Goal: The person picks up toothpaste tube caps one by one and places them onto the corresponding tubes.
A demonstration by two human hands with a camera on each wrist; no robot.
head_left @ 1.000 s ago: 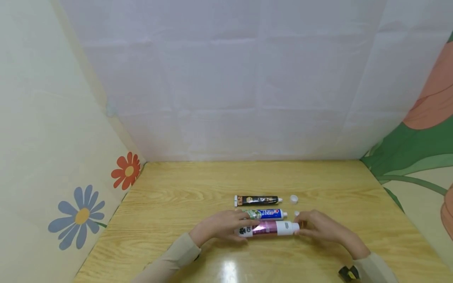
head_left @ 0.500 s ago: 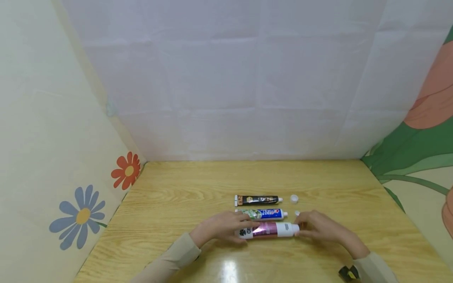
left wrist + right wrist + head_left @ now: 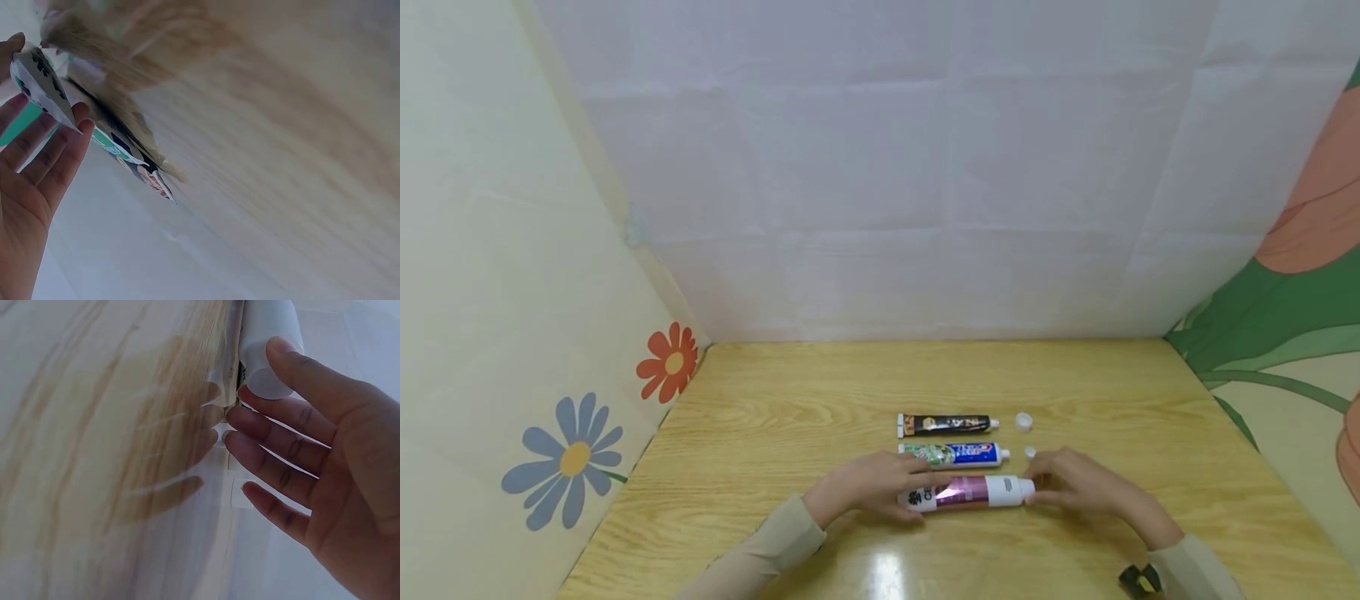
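A pink and white toothpaste tube [image 3: 964, 491] lies sideways, nearest the person, its white cap [image 3: 1027, 489] pointing right. My left hand [image 3: 871, 483] grips its flat tail end; in the left wrist view thumb and fingers sit on either side of that end of the tube [image 3: 44, 87]. At the other end my right hand [image 3: 1078, 483] pinches the cap between thumb and index finger. The right wrist view has the thumb on the white cap [image 3: 267, 381] and the other fingers of the right hand [image 3: 356, 450] spread below it.
Just behind lies a blue and green toothpaste tube [image 3: 973, 453], with a small white cap [image 3: 1030, 452] off its nozzle end. Farther back is a black toothpaste tube [image 3: 951, 425] beside a larger loose white cap [image 3: 1023, 422]. A white cloth [image 3: 880, 208] hangs behind the wooden table [image 3: 775, 392].
The pink and white tube has shifted slightly toward the person, widening the gap to the blue and green tube. Both hands keep their hold on it.
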